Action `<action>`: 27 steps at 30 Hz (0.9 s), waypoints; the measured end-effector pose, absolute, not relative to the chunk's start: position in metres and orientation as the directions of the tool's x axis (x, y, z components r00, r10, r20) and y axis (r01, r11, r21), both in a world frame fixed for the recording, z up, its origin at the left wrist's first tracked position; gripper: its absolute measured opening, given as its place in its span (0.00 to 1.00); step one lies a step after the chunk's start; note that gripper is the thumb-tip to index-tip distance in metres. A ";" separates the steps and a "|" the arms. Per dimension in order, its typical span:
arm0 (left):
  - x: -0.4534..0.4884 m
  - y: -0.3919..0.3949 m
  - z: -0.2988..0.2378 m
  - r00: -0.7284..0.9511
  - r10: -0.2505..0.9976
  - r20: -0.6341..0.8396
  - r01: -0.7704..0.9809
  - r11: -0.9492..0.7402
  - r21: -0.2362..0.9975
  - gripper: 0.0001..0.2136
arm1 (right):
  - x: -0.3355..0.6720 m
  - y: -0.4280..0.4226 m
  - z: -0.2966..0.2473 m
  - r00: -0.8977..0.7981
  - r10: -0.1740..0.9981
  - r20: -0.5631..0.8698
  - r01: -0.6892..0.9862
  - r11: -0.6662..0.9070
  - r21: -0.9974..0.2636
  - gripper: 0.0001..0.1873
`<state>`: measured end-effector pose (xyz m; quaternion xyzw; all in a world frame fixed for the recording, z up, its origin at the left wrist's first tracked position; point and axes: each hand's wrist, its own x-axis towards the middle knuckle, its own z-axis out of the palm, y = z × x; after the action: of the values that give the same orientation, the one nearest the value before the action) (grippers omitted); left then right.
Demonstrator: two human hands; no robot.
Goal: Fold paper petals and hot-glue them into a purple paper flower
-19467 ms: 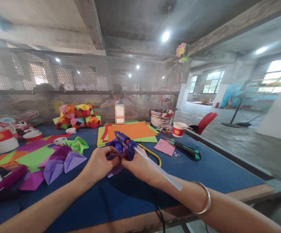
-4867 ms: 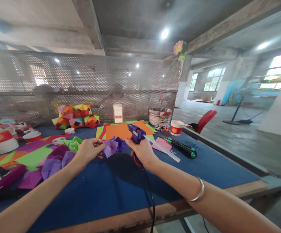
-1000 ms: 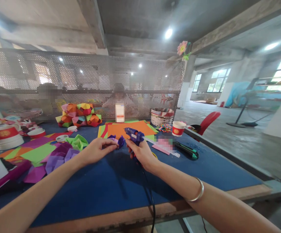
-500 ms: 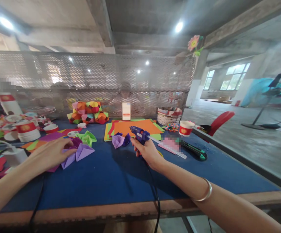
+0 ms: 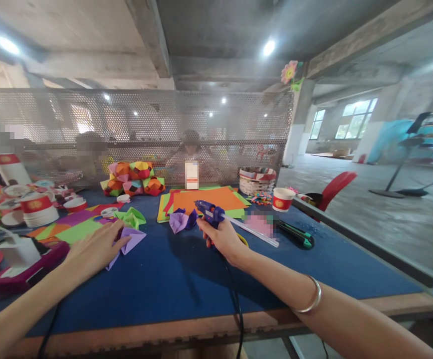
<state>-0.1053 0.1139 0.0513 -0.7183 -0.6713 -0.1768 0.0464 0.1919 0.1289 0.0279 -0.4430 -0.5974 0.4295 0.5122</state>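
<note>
My right hand (image 5: 222,239) is wrapped round a blue glue gun (image 5: 211,212), its nozzle towards the left and a clear glue stick (image 5: 254,231) out of its back. On the left, my left hand (image 5: 97,248) has its thumb and fingers closed about a lavender folded paper piece (image 5: 133,240), which is partly hidden under it. Touching or just behind those fingers is a light green folded paper piece (image 5: 131,217). A lavender folded piece (image 5: 178,222) and a dark purple one (image 5: 192,219) lie left of the glue gun.
Coloured paper sheets (image 5: 220,200), folded paper balls (image 5: 132,178), a woven basket (image 5: 257,180) and a paper cup (image 5: 283,199) stand behind. A green-and-black utility knife (image 5: 297,234) lies right. A magenta power strip (image 5: 29,271) is at left; the gun's black cord (image 5: 235,294) crosses the table edge.
My left hand has shifted right over the folded paper, covering the magenta piece and uncovering the power strip. My right hand keeps the glue gun nearly in place; the view has shifted slightly.
</note>
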 end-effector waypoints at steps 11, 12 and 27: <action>-0.076 0.110 0.054 0.160 0.914 0.372 0.975 -0.205 0.084 0.16 | 0.193 0.133 0.024 -0.102 0.946 0.309 0.097 0.318 -0.943 0.15; -0.069 0.112 0.057 0.179 0.910 0.374 0.963 -0.239 0.121 0.15 | 0.194 0.134 0.023 -0.107 0.942 0.319 0.097 0.329 -0.939 0.15; 0.035 0.147 0.066 0.444 0.776 0.448 0.623 -0.627 0.469 0.15 | 0.200 0.138 0.033 -0.077 0.973 0.220 -0.160 0.205 -0.965 0.22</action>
<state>0.0352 0.1466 0.0659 -0.8413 -0.4156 -0.3248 -0.1181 0.1997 0.1375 0.0332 -0.3801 -0.5343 0.5029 0.5632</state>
